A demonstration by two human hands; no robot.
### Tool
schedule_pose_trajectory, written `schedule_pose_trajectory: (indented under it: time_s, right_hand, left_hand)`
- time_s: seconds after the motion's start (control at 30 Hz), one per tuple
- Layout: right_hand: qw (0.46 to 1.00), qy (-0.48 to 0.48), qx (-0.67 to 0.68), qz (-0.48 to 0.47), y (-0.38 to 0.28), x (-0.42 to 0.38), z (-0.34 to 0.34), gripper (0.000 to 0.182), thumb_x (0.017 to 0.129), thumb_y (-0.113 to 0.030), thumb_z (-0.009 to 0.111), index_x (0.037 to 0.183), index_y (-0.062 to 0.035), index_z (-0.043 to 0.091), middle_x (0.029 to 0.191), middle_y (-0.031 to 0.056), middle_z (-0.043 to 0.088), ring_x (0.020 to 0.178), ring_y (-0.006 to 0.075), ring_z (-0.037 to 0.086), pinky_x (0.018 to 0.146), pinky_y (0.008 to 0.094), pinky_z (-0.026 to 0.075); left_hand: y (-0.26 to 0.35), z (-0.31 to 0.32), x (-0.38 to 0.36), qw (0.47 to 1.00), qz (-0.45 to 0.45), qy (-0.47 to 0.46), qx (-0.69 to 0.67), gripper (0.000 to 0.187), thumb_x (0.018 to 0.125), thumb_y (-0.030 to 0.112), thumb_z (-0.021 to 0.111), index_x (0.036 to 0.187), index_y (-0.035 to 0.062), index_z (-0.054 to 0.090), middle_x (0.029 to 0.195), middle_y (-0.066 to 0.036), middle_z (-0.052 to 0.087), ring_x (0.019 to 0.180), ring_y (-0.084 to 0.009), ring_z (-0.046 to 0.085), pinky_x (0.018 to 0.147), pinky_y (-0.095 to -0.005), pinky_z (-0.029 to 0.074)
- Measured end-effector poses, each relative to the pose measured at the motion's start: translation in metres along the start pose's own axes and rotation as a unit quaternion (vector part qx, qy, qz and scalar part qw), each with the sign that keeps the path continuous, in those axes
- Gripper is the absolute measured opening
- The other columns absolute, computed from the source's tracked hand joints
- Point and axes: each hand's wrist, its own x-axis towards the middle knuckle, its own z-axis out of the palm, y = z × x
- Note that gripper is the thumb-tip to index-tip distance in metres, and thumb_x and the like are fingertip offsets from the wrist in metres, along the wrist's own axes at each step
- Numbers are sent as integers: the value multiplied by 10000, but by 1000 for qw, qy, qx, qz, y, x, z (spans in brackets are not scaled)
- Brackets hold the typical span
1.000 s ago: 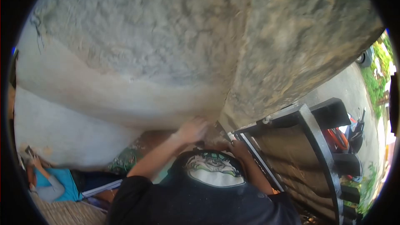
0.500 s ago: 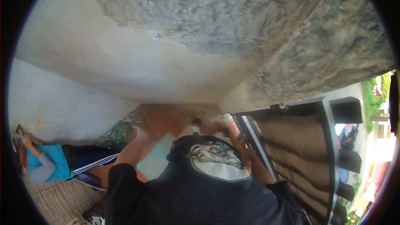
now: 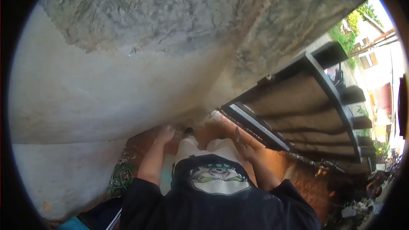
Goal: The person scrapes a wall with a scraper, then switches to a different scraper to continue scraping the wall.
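My left hand [image 3: 166, 133] is low, close to the base of the wall; its fingers are blurred and I see no object in it. My right hand [image 3: 246, 151] is closed around a flat, thin-bladed tool that looks like a trowel [image 3: 237, 134], held beside my right leg with the blade pointing up and away. Both arms reach down past my dark T-shirt [image 3: 213, 206] and light shorts [image 3: 221, 148]. In front rises the wall [image 3: 106, 85], smooth and pale below, with a rough, mottled grey coat [image 3: 170, 12] above.
At right stands a dark-framed gate [image 3: 294, 102] with brown sheeting, above an orange tiled floor [image 3: 272, 159]. A green coiled hose [image 3: 121, 176] lies at the left wall's foot. Another person's dark trousers with white stripes [image 3: 102, 215] show at lower left. Debris [image 3: 362, 206] lies lower right.
My view has turned left and tilted, so the gate appears slanted and the other person has mostly slipped out at lower left. My left hand now shows more clearly near the wall's base.
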Motion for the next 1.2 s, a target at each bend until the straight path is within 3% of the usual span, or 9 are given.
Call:
schedule_pose_trajectory:
  time_s: [0.1, 0.3, 0.43, 0.67, 0.9, 0.97, 1.03, 1.13, 1.2]
  right_hand:
    - [999, -14, 18, -38, 36, 15, 31, 435, 957, -354, 468, 1176, -6, 609, 860, 165, 655, 633, 276, 632, 490, 368, 489]
    - [972, 44, -150, -174, 95, 40, 72, 497, 959, -363, 482, 1238, 37, 582, 1129, 253, 665, 906, 349, 703, 730, 425, 549]
    - [995, -24, 53, -76, 96, 11, 55, 445, 953, -332, 504, 1186, 38, 588, 805, 154, 638, 554, 236, 606, 487, 374, 477]
    - [946, 37, 320, -16, 214, -21, 47, 299, 947, -265, 559, 1079, 4, 563, 651, 49, 487, 459, 167, 479, 397, 341, 384]
    - [902, 34, 346, 254, 412, -26, 117, 284, 934, -216, 576, 888, 64, 593, 625, 148, 565, 500, 266, 581, 419, 415, 460]
    - [900, 55, 340, 268, 403, -46, 121, 294, 931, -215, 576, 851, 67, 603, 616, 163, 575, 522, 281, 606, 429, 427, 467]
    - [992, 12, 104, 76, 403, -30, 130, 281, 923, -208, 574, 837, 57, 613, 620, 159, 591, 524, 285, 615, 434, 432, 466]
    - [941, -51, -268, -202, 428, -30, 139, 264, 911, -198, 572, 816, 42, 629, 624, 152, 615, 527, 290, 630, 442, 439, 464]
    - [989, -25, -110, -99, 411, -39, 132, 238, 918, -194, 559, 870, 29, 629, 663, 142, 623, 541, 273, 627, 443, 422, 468]
  left_hand:
    - [43, -8, 30, 979, 96, 174, -44, 464, 974, 392, 536, 1211, -4, 590, 1166, -216, 659, 1085, -352, 637, 923, -407, 486]
    - [50, 26, -30, 961, 175, 106, -184, 371, 1007, 350, 510, 1051, 7, 645, 922, -92, 696, 868, -182, 649, 735, -306, 502]
    - [-61, 95, -99, 981, -92, 135, -107, 567, 930, 415, 555, 1295, -19, 543, 1331, -272, 550, 1266, -426, 499, 1022, -448, 408]
    - [-190, 139, -250, 900, -426, 93, 26, 631, 912, 214, 540, 1454, -3, 301, 1449, -263, 409, 1302, -387, 474, 1022, -451, 455]
    - [-223, 185, -188, 996, -71, -18, 54, 334, 926, 214, 566, 1150, -34, 583, 923, -123, 653, 782, -238, 638, 682, -389, 530]
    - [-170, 185, -177, 967, -129, 22, -216, 273, 944, 229, 569, 1089, 0, 603, 928, -84, 648, 809, -192, 636, 701, -329, 523]
    - [-91, 168, -185, 981, -76, 28, -178, 237, 959, 227, 567, 1072, 26, 617, 944, -67, 650, 819, -175, 630, 728, -299, 517]
    - [-52, 157, -166, 985, 34, 15, -167, 218, 967, 206, 561, 1084, 30, 614, 954, -67, 648, 836, -163, 628, 772, -299, 519]
    - [-44, 160, -165, 986, 60, 3, -158, 214, 968, 192, 558, 1091, 25, 610, 955, -64, 645, 843, -158, 628, 780, -302, 521]
